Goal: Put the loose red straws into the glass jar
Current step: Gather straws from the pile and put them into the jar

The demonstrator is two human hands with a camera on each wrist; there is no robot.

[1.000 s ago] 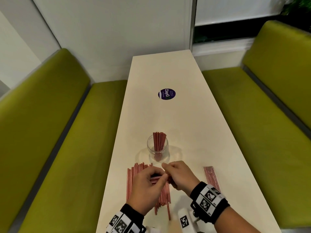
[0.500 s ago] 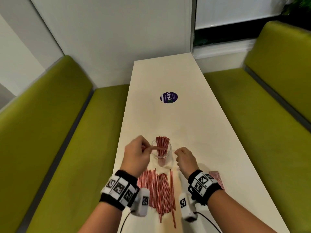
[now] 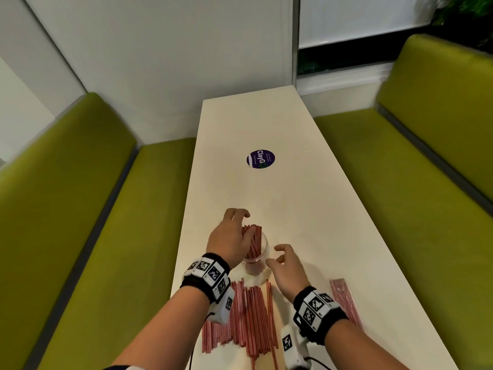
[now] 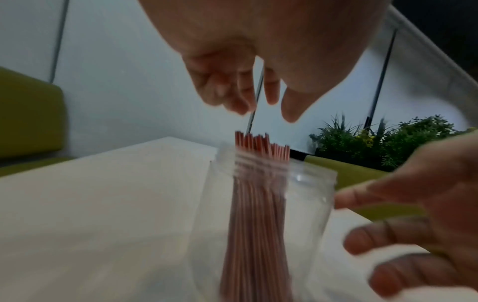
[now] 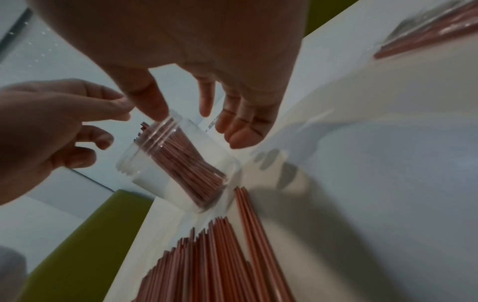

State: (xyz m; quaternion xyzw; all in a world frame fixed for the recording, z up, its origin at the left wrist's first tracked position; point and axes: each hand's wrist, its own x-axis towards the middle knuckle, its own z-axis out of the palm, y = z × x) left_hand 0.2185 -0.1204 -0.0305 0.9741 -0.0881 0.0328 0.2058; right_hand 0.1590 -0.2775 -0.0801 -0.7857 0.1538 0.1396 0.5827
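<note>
A clear glass jar [image 3: 262, 249] stands on the white table [image 3: 306, 209] with a bunch of red straws [image 3: 254, 237] upright in it. My left hand [image 3: 241, 220] hovers just over the straw tips, fingers loosely spread and holding nothing; the left wrist view shows its fingertips [image 4: 292, 110] above the straws [image 4: 258, 147]. My right hand [image 3: 276, 256] is open beside the jar's right side, its thumb [image 5: 155, 106] at the jar [image 5: 175, 163] rim. A pile of loose red straws [image 3: 248, 316] lies near me, partly hidden under my wrists.
A clear packet of red straws [image 3: 344, 300] lies to the right of my right wrist. A round purple sticker [image 3: 260, 159] sits farther up the table. Green benches [image 3: 93, 236] flank both long sides, with a wall and window at the far end.
Both hands rose from the pile to the jar. The left hand, which pinched a straw over the jar half a second ago, now holds nothing. The right hand opened beside the jar.
</note>
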